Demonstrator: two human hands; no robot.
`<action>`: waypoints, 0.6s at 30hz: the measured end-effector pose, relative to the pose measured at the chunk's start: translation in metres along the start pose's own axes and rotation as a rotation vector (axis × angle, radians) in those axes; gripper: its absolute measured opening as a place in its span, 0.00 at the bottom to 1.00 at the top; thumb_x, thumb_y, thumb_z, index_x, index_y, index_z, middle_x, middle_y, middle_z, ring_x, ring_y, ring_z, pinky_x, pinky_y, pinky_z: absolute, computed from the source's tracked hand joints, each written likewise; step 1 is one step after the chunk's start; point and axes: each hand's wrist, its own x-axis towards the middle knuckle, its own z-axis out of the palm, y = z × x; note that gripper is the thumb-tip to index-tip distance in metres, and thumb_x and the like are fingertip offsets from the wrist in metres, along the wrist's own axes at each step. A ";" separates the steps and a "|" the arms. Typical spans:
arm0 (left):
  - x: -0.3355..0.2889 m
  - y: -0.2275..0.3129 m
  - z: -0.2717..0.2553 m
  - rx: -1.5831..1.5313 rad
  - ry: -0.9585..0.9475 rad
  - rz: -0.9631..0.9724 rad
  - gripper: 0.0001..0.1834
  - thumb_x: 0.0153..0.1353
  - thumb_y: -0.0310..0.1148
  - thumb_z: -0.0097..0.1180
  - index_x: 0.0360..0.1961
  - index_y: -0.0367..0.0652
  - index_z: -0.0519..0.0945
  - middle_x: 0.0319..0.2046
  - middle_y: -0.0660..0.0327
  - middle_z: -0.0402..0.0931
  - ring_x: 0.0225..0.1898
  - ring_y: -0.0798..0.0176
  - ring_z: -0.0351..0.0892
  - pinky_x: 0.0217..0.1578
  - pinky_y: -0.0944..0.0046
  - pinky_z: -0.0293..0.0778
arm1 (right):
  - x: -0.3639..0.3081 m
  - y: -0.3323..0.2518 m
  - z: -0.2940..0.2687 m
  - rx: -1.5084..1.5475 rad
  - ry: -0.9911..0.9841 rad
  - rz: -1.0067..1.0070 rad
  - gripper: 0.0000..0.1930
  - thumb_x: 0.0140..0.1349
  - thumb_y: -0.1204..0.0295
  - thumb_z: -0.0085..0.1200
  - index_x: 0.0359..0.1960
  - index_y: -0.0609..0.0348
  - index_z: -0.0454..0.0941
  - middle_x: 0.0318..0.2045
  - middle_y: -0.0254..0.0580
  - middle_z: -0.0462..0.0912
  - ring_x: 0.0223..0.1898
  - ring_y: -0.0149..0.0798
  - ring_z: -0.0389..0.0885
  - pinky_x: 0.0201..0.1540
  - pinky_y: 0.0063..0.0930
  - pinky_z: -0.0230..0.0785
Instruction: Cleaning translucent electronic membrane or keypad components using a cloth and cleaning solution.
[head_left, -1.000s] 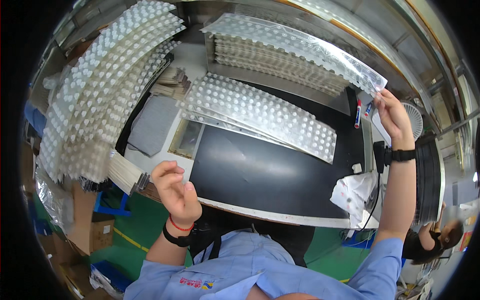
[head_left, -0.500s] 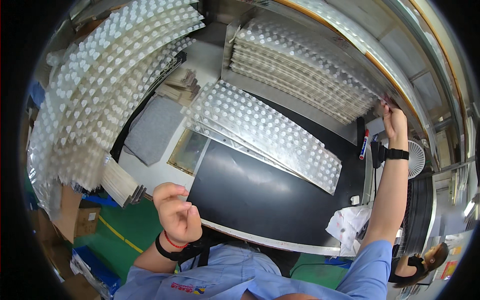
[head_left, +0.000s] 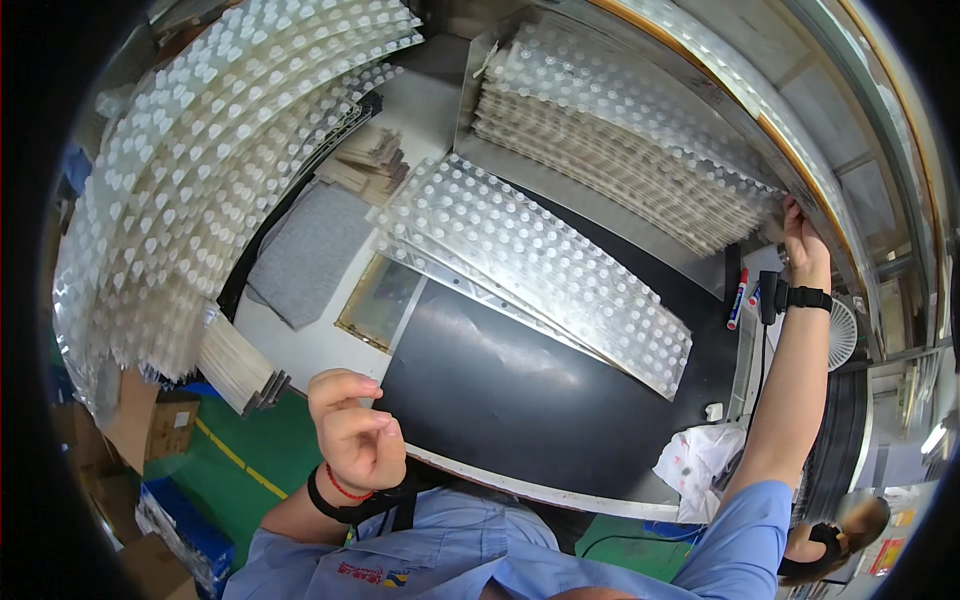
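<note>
My right hand (head_left: 804, 245) reaches far to the right, its fingers closed at the right end of the top clear plastic sheet with white dots (head_left: 640, 105) on a tall stack. The fingertips are partly hidden there. My left hand (head_left: 357, 430) hovers over the near left edge of the bench, fingers curled toward the thumb; whether a small thing is between them cannot be made out. In the middle lie a few similar dotted sheets (head_left: 540, 260), slightly fanned and slanting down to the right, touched by neither hand.
The stack stands in a metal tray (head_left: 590, 182) on the black bench mat (head_left: 500, 390). Curved dotted sheets (head_left: 190, 190) pile high at the left, near a grey cloth (head_left: 308, 250). Markers (head_left: 738, 298), a small fan (head_left: 841, 335) and crumpled white paper (head_left: 692, 465) are at the right.
My right hand has shifted slightly right and down in the picture, and the top sheet's right end now reaches to it. My left hand stays nearly where it was, its fingers curled.
</note>
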 end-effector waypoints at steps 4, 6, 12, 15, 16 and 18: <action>0.000 0.000 0.001 -0.012 0.022 -0.010 0.10 0.56 0.24 0.54 0.40 0.44 0.72 0.46 0.50 0.70 0.42 0.55 0.69 0.42 0.60 0.71 | -0.001 -0.001 -0.002 0.011 -0.041 0.003 0.15 0.71 0.73 0.52 0.56 0.66 0.73 0.50 0.53 0.79 0.46 0.52 0.80 0.40 0.24 0.85; 0.000 0.000 0.001 -0.015 0.014 -0.009 0.10 0.56 0.24 0.54 0.40 0.44 0.73 0.46 0.51 0.70 0.42 0.55 0.69 0.42 0.59 0.71 | -0.002 -0.001 -0.004 0.047 -0.058 0.037 0.16 0.71 0.72 0.52 0.56 0.66 0.73 0.50 0.53 0.78 0.47 0.52 0.80 0.40 0.25 0.85; 0.000 0.000 0.000 -0.031 0.006 -0.012 0.10 0.56 0.23 0.55 0.39 0.44 0.73 0.46 0.51 0.71 0.42 0.54 0.70 0.43 0.59 0.70 | 0.000 -0.004 -0.011 0.114 -0.018 0.071 0.15 0.71 0.74 0.51 0.57 0.66 0.72 0.52 0.53 0.77 0.48 0.52 0.79 0.40 0.26 0.85; 0.000 0.001 0.000 -0.032 0.000 -0.017 0.10 0.55 0.23 0.54 0.39 0.44 0.74 0.46 0.51 0.71 0.42 0.54 0.70 0.43 0.59 0.70 | 0.012 0.001 -0.005 0.017 -0.037 0.048 0.13 0.72 0.74 0.50 0.56 0.64 0.73 0.51 0.52 0.78 0.47 0.49 0.80 0.39 0.25 0.85; 0.001 0.001 0.000 -0.037 -0.002 -0.017 0.11 0.55 0.22 0.54 0.39 0.44 0.74 0.46 0.51 0.71 0.42 0.54 0.70 0.43 0.59 0.70 | 0.017 0.002 -0.005 -0.112 -0.017 0.025 0.12 0.73 0.74 0.49 0.55 0.63 0.73 0.50 0.51 0.78 0.46 0.47 0.80 0.39 0.25 0.85; 0.002 0.000 -0.001 -0.039 -0.016 -0.015 0.11 0.55 0.22 0.54 0.39 0.44 0.74 0.46 0.51 0.71 0.42 0.54 0.70 0.43 0.59 0.70 | 0.023 0.005 -0.004 -0.319 0.054 -0.059 0.11 0.74 0.74 0.48 0.53 0.62 0.74 0.48 0.48 0.78 0.44 0.43 0.80 0.38 0.25 0.83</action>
